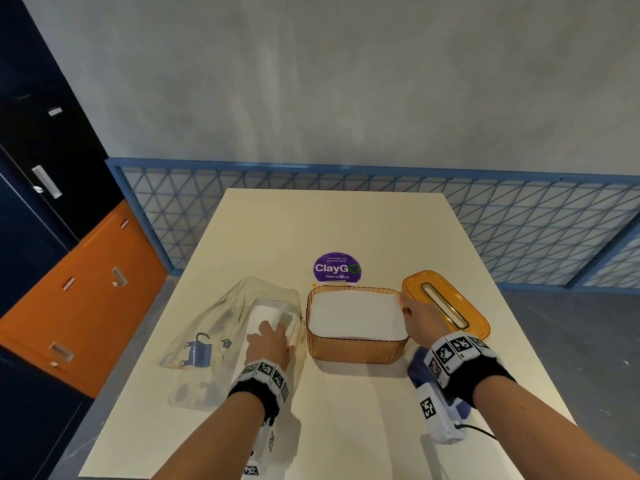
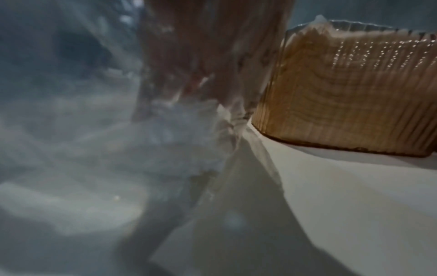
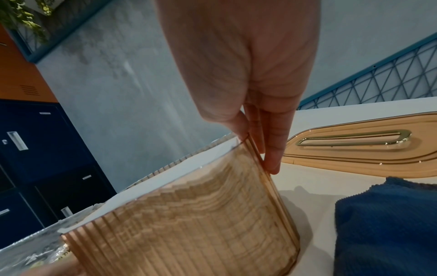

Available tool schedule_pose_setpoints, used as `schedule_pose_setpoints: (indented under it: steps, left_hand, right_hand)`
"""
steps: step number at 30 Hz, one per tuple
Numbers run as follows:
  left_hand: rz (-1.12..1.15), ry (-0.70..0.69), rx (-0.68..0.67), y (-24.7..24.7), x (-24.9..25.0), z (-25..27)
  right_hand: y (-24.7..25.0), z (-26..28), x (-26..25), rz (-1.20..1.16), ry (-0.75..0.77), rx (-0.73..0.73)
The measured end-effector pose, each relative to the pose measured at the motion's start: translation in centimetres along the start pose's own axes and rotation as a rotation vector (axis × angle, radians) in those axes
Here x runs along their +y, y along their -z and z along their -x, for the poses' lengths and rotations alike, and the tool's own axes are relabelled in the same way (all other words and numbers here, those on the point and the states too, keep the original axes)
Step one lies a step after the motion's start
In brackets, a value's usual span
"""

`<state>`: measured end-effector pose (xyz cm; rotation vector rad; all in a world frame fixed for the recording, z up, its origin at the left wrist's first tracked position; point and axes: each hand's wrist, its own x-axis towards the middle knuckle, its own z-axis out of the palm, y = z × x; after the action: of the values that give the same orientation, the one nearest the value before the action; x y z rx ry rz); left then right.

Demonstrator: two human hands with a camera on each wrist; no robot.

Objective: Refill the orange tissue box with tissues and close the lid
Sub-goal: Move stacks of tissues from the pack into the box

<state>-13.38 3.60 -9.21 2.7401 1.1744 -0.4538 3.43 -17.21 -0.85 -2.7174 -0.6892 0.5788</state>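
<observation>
The orange ribbed tissue box (image 1: 356, 349) stands mid-table with no lid on, filled to the rim with white tissues (image 1: 356, 315). My right hand (image 1: 410, 315) pinches its right rim, thumb inside and fingers (image 3: 274, 149) outside the box (image 3: 201, 224). The orange lid (image 1: 446, 303) with its slot lies flat to the right, also in the right wrist view as the lid (image 3: 354, 149). My left hand (image 1: 270, 341) lies in the clear plastic bag (image 1: 221, 327), fingers stretched over a white tissue stack (image 1: 265, 311). The left wrist view shows this hand (image 2: 189, 65) blurred through plastic beside the box (image 2: 343, 102).
A blue cloth (image 1: 417, 363) lies under my right wrist, and it shows as the blue cloth (image 3: 383, 224) beside the box. A purple round sticker (image 1: 336, 267) sits on the cream table (image 1: 346, 427) behind the box. Blue mesh railing (image 1: 519, 220) stands beyond the far edge; lockers (image 1: 69, 306) stand left.
</observation>
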Motion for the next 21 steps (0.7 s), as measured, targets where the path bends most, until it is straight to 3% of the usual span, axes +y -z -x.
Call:
schedule_pose_setpoints:
  steps: [21]
  left_hand:
    - [0.052,0.092,0.004,-0.6,0.9,-0.9]
  right_hand:
    - [0.3,0.4,-0.1,-0.027,-0.002,-0.015]
